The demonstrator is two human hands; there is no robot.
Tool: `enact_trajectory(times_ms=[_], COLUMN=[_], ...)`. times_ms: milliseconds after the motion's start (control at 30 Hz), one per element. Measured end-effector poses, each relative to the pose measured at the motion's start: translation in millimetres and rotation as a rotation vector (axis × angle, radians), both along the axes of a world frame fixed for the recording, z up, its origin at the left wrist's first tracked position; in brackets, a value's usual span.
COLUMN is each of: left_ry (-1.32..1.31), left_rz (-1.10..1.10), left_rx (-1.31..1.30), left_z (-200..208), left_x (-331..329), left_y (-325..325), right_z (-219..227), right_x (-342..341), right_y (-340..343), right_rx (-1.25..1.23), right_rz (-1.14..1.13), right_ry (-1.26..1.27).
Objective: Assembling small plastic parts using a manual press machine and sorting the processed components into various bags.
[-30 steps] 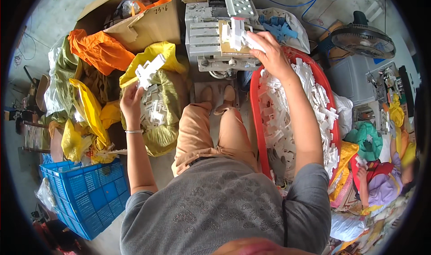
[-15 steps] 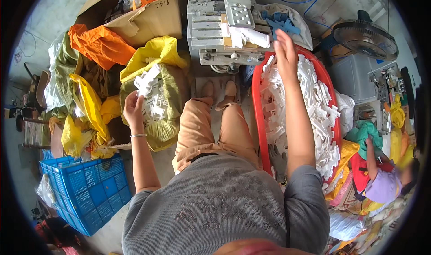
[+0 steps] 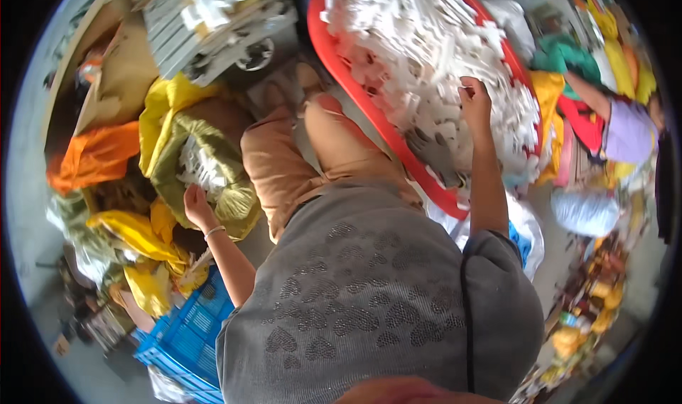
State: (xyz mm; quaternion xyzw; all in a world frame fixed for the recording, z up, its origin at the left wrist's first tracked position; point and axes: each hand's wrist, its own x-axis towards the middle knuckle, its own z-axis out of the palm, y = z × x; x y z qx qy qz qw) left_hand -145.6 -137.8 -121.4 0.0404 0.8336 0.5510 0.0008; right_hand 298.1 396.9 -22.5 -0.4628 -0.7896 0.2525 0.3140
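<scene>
My left hand (image 3: pixel 198 208) is curled in a loose fist at the near rim of an olive-and-yellow sack (image 3: pixel 170 184). No white piece shows in its fingers. Inside the sack lies a heap of white plastic pieces (image 3: pixel 201 164). Over on the right, my right hand (image 3: pixel 476 104) hangs above a long red tub (image 3: pixel 355 95) filled with similar white plastic parts (image 3: pixel 440 38). Its fingers are bent together at the heap; whether they grip a part is hard to make out. A grey glove (image 3: pixel 432 154) lies on the parts near the tub's near end.
A grey machine table (image 3: pixel 192 45) with white parts on it stands at the far left. A cardboard box (image 3: pixel 117 66), orange cloth (image 3: pixel 96 155) and a blue crate (image 3: pixel 188 333) line the left side. At the right, another person in a purple top (image 3: pixel 629 130) reaches toward green cloth (image 3: pixel 565 59).
The view has swung right toward the tub. The white piece my left hand held over the sack no longer shows in it. My right hand went from beside the machine to the tub's heap.
</scene>
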Motion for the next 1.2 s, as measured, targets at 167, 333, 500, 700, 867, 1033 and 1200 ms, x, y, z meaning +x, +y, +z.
enact_trajectory(times_ms=[167,333,500,700,867,1033,1200], left_ry=[-0.162,-0.153,-0.119,0.108,0.419,0.776,0.707], left_rz=[-0.096,-0.168,-0.220,-0.249,-0.355,-0.438,-0.662], left_rx=[0.115,0.065,-0.006,-0.015,0.007,0.035,-0.097], left_z=[24,63,79,146,223,269,277], left_x=[9,33,46,31,17,3,-11], left_y=[61,93,90,123,180,241,283], right_z=[-64,-91,-86,-45,-39,9,-42], right_x=[38,-17,-59,-27,16,15,14], right_y=[-9,-39,-22,5,21,0,-35], right_rx=[-0.172,-0.075,-0.274,-0.807,-0.540,-0.846,-1.007], right_rz=[-0.129,0.160,0.195,0.594,0.763,0.211,0.110], right_ry=[-0.344,-0.313,-0.711,-0.631,-0.625,0.240,0.236])
